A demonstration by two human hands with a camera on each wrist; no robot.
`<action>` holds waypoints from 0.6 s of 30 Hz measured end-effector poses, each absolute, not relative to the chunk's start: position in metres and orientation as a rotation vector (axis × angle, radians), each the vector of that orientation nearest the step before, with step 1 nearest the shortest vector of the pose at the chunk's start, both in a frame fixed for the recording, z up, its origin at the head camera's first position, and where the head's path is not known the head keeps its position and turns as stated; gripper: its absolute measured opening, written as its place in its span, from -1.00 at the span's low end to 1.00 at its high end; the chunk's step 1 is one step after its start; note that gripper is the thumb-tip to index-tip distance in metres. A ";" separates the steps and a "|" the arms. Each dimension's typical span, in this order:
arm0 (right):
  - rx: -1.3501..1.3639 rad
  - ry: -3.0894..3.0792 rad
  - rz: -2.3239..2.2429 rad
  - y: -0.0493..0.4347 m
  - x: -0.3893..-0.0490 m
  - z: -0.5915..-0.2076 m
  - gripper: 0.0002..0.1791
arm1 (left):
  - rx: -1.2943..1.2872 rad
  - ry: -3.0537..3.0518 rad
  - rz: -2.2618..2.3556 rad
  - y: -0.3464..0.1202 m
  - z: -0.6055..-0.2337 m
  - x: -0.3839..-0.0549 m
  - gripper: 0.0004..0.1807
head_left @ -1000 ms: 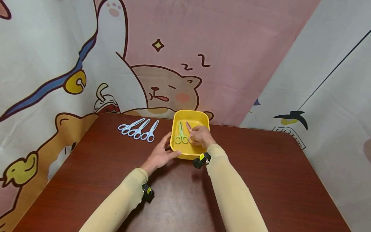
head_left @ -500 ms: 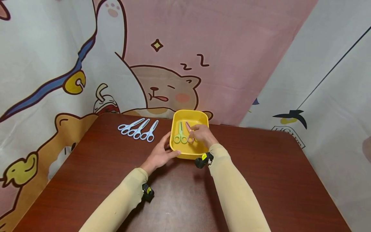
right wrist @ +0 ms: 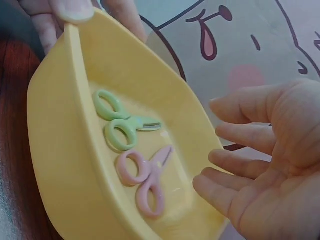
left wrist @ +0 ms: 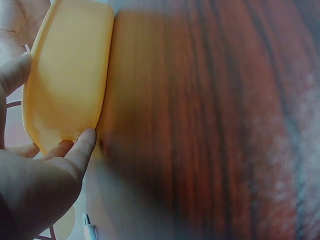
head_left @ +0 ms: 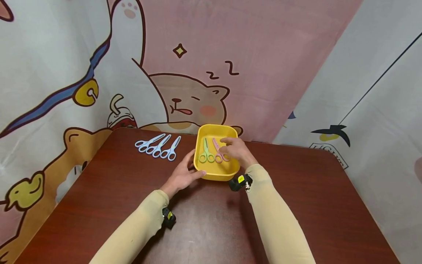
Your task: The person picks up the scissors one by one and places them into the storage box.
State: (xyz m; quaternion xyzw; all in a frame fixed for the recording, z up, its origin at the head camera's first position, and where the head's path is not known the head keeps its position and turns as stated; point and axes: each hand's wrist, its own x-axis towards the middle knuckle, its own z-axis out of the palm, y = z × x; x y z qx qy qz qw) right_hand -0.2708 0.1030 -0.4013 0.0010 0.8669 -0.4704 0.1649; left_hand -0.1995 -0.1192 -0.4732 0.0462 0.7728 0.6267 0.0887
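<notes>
My left hand (head_left: 182, 176) holds the near left corner of a yellow plastic bin (head_left: 215, 177). Its thumb lies over the rim and its fingers press the outer side wall, as the left wrist view shows. Inside the bin lie green scissors (head_left: 206, 151) and, to their right, pink scissors (right wrist: 154, 169), side by side with handles toward me. Over the bin's right side hovers my right hand (head_left: 239, 149), fingers spread and holding nothing. From the head view it covers part of the pink scissors' handle; the right wrist view shows them whole.
Left of the bin, light blue scissors (head_left: 170, 151) lie in a row with others of the same colour, blades pointing away. All stand on a dark red wooden table (head_left: 296, 190). A cartoon-printed cloth (head_left: 257, 73) hangs behind the table's far edge.
My right hand has let go of the pink scissors and drawn off to the right, its fingers spreading. The pink scissors now lie on the bin's floor. My left hand has stayed put.
</notes>
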 end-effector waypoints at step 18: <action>-0.128 2.700 -1.403 0.118 -0.248 -0.404 -0.46 | 0.143 2.284 1.897 -0.119 -0.474 -0.200 0.08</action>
